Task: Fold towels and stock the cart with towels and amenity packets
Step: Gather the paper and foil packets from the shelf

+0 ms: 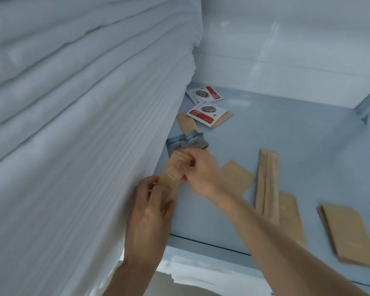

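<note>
Low in the centre of the frame, your left hand and right hand share one tan kraft packet, fingers of each curled around an end: the left grips the lower end, the right pinches the upper. You hold the packet just above the pale blue shelf, right beside the tall stack of folded white towels that fills the left half of the picture. Its long axis runs diagonally, from lower left near your left hand up toward the right. Motion blur softens both hands and the packet's edges.

Right of your right wrist, a flat tan packet lies on the shelf. Farther right lie a long narrow kraft sleeve and, at the frame's right edge, a pile of larger tan envelopes. Just beyond your right hand, two blue-grey sachets sit against the towel stack. Farther back, two white-and-red sachets rest near the shelf's rear wall, one overlapping another tan packet.
</note>
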